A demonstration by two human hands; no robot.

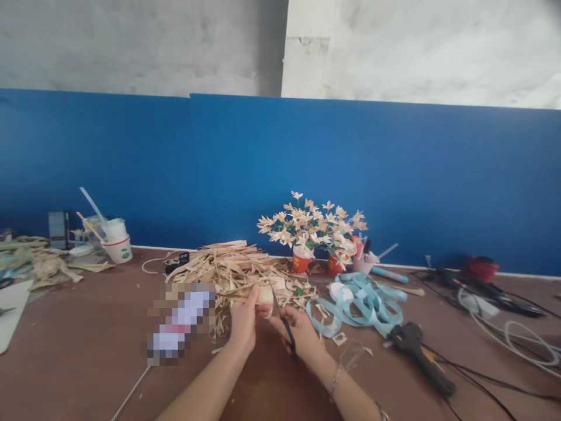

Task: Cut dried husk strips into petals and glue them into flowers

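My left hand (244, 320) pinches a pale strip of dried husk (265, 294) near the middle of the view. Dark-handled scissors (287, 329) are in my right hand (301, 336), their blades pointing up beside the right edge of the strip. The fingers of both hands are close together. Behind them spreads a heap of dried husk strips (232, 257). Whether the blades touch the strip cannot be made out.
Husk flowers (302, 222) stand in red cups (300, 262) at the back. Blue ribbon (363, 301) and a black glue gun (418, 356) lie right, with cables. A pixelated object (179, 327) lies left, a white cup (118, 248) farther left.
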